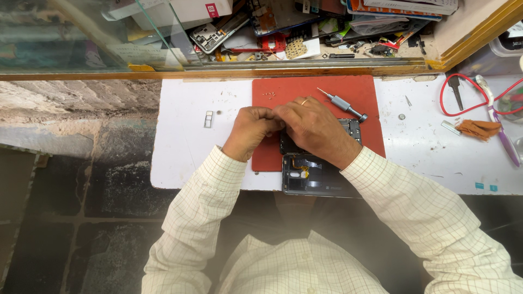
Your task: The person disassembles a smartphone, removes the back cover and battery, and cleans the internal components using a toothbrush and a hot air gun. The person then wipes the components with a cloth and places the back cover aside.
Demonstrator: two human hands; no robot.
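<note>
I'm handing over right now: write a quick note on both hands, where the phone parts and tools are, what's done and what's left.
Left hand and right hand: fingertips together over the opened dark phone body on the red rectangular mat; any pinched part is hidden.
Detached dark back cover lies at the mat's near edge.
Grey metal screwdriver and small removed screws rest on the mat.
Done: phone opened.
Left: inner work, closing up.
</note>
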